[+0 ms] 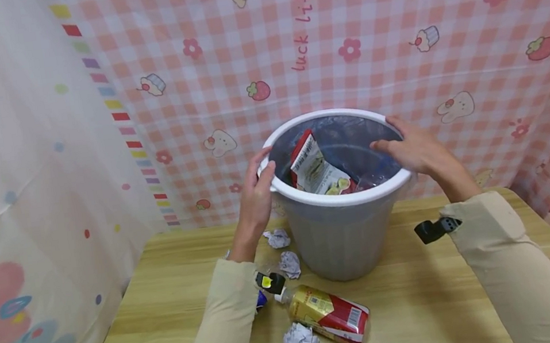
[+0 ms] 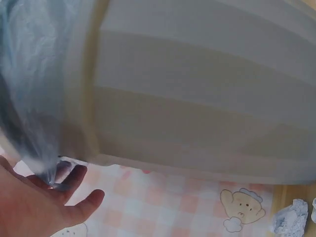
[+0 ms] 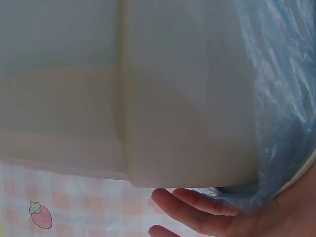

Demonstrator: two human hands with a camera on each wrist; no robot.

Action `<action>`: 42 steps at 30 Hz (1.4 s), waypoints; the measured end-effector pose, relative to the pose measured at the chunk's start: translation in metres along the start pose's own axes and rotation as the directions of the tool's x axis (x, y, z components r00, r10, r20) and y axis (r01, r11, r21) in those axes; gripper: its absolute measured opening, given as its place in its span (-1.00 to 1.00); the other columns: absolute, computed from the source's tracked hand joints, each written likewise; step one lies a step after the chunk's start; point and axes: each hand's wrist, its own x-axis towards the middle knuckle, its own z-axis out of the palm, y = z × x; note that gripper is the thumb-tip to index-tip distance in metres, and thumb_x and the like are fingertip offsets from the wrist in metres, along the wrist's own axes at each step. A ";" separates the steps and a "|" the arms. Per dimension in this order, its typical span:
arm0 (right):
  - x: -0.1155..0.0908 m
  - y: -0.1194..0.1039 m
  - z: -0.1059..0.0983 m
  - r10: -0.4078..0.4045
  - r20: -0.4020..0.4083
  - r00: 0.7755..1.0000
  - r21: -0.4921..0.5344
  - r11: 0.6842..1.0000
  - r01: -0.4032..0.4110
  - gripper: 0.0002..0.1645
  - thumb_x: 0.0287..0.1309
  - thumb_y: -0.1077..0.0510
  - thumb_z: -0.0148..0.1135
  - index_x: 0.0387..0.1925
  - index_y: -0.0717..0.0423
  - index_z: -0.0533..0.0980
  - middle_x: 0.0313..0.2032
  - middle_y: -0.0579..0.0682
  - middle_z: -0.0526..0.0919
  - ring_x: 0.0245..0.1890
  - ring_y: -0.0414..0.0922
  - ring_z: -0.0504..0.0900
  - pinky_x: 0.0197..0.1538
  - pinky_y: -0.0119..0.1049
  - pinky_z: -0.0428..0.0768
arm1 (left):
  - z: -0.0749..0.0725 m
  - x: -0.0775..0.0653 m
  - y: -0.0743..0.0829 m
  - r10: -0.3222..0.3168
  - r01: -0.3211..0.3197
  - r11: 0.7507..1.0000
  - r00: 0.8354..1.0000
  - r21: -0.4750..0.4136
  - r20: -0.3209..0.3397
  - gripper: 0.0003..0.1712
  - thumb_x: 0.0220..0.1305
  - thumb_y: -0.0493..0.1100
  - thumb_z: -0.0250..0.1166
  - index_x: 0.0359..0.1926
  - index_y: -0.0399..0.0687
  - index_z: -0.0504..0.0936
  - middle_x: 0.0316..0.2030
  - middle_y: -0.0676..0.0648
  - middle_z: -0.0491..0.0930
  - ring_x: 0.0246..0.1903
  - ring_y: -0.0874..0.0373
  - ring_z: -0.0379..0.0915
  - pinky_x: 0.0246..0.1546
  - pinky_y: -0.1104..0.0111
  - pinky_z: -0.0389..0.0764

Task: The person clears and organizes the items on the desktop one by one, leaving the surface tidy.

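A grey bin [image 1: 341,238] with a white rim stands on the wooden table [image 1: 428,302]. A blue plastic liner [image 1: 355,143] lies inside it, with red and white snack packets [image 1: 313,169] in it. My left hand [image 1: 257,194] grips the bin's left rim, thumb on the inner side. My right hand [image 1: 415,150] arches over the right rim, thumb inside. In the left wrist view the liner [image 2: 29,74] bunches down to my left hand [image 2: 34,207] beside the bin wall [image 2: 197,98]. In the right wrist view the liner [image 3: 276,98] hangs over the rim into my right hand [image 3: 222,217].
A bottle [image 1: 327,315] with a yellow and red label lies on the table in front of the bin. Crumpled paper balls [image 1: 300,338] [image 1: 289,264] [image 1: 277,238] lie left of it. Pink checked cloth [image 1: 444,27] hangs behind, a white patterned curtain [image 1: 19,170] on the left.
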 end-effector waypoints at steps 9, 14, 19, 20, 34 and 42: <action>-0.002 0.007 -0.005 0.017 -0.002 1.000 -0.004 1.000 -0.017 0.06 0.35 -0.37 -0.08 0.58 -0.04 -0.32 0.48 0.43 -0.05 0.36 0.43 0.15 0.31 0.37 0.19 | -0.010 -0.005 0.009 -0.004 0.004 0.994 1.000 -0.113 -0.001 -0.48 0.47 -0.16 0.04 0.39 -0.15 0.30 0.25 -0.25 0.45 0.24 -0.02 0.38 0.28 0.16 0.33; 0.000 0.006 -0.004 0.016 -0.002 1.000 -0.005 1.000 -0.016 0.06 0.35 -0.39 -0.09 0.58 -0.04 -0.31 0.48 0.42 -0.04 0.37 0.42 0.15 0.31 0.36 0.19 | -0.023 -0.013 0.008 -0.025 0.024 0.995 1.000 -0.102 -0.001 -0.52 0.47 -0.20 0.06 0.35 -0.14 0.33 0.23 -0.30 0.46 0.21 -0.02 0.39 0.28 0.12 0.32; 0.001 0.004 -0.001 0.008 -0.002 1.000 0.012 1.000 -0.008 0.06 0.35 -0.38 -0.07 0.58 -0.05 -0.28 0.47 0.41 0.00 0.36 0.40 0.18 0.31 0.36 0.20 | -0.034 -0.023 0.002 -0.045 0.045 0.995 0.999 -0.092 -0.007 -0.55 0.44 -0.27 0.09 0.31 -0.22 0.35 0.17 -0.31 0.50 0.13 -0.01 0.44 0.14 0.16 0.41; 0.001 0.004 0.000 0.006 -0.002 1.000 0.014 1.000 -0.006 0.06 0.35 -0.38 -0.07 0.58 -0.04 -0.28 0.47 0.41 0.00 0.36 0.40 0.17 0.31 0.36 0.19 | -0.036 -0.026 0.001 -0.050 0.050 0.995 0.999 -0.091 -0.004 -0.55 0.44 -0.28 0.09 0.30 -0.23 0.35 0.17 -0.32 0.50 0.12 -0.02 0.44 0.12 0.18 0.42; 0.003 0.003 0.002 -0.022 -0.002 1.000 0.045 0.999 0.022 0.03 0.38 -0.28 -0.02 0.58 0.01 -0.27 0.45 0.43 0.03 0.36 0.39 0.18 0.34 0.33 0.17 | -0.070 -0.063 -0.027 -0.155 0.150 0.988 0.979 0.047 0.132 -0.52 0.42 -0.25 0.14 0.33 -0.07 0.35 0.19 -0.23 0.51 0.18 -0.11 0.45 0.12 0.13 0.50; 0.003 0.003 0.001 -0.025 -0.003 1.000 0.054 0.998 0.025 0.04 0.37 -0.29 -0.01 0.58 0.00 -0.27 0.44 0.44 0.06 0.35 0.39 0.20 0.33 0.33 0.18 | -0.083 -0.081 -0.040 -0.225 0.197 0.970 0.949 0.139 0.221 -0.49 0.43 -0.15 0.15 0.36 0.05 0.33 0.24 -0.22 0.47 0.19 -0.15 0.44 0.14 0.08 0.51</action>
